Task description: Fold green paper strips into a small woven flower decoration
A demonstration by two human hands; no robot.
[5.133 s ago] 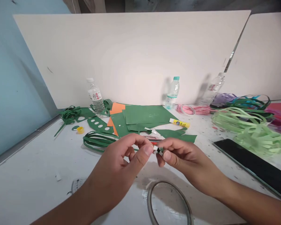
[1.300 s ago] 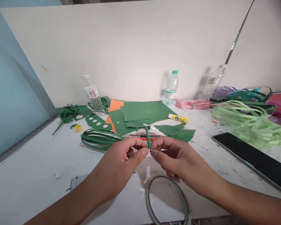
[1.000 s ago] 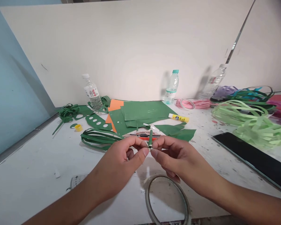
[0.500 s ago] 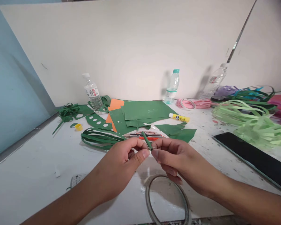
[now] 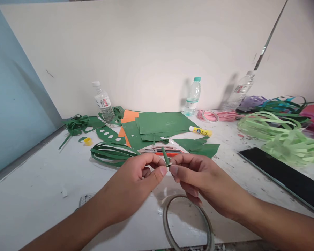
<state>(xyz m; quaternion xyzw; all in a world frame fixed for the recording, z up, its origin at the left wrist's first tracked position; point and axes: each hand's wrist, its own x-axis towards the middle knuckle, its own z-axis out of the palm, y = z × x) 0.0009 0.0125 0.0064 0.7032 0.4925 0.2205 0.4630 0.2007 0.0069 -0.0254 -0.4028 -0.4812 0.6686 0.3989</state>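
Note:
Between my fingertips is a small green paper roll, its long end pointing up and away from me. My left hand pinches its lower end between thumb and forefinger. From the other side my right hand closes its thumb and forefinger on the same lower end. A bit of pale material shows by the right fingertips, too small to make out. Below the hands lies a roll of tape on the white table. Just beyond the fingers are a red-handled tool and green paper strips.
Green paper sheets, orange paper and a yellow glue stick lie behind. A left bottle, a middle bottle and a right bottle stand by the wall. At right are a phone and light green strips.
The green roll has tipped slightly to the right and stands a little more upright. Both hands keep their pinch in nearly the same place.

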